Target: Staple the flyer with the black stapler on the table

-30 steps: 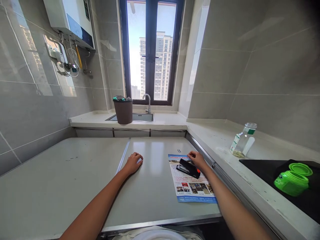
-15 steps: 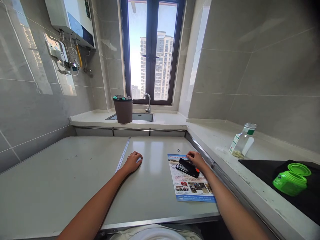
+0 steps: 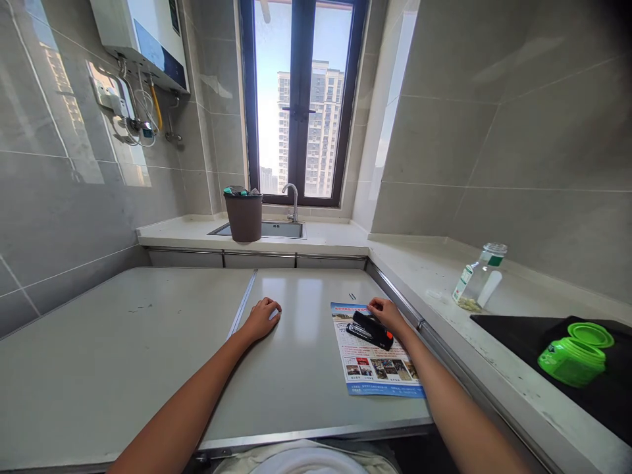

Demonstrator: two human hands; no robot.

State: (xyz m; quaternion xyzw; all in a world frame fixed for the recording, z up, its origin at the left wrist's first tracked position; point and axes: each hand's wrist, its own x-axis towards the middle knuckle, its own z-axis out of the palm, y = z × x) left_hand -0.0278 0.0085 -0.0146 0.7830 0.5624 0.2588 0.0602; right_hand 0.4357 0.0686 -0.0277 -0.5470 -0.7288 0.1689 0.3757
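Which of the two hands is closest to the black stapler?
The right hand, at the far edge of the paper, close beside the stapler. The left hand lies on the table, away from both.

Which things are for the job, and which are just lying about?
Seem part of the job:
black stapler, by the right hand
printed flyer, under the stapler
two small strips, perhaps

Seem just lying about:
glass jar
open green tub
brown bin, by the sink
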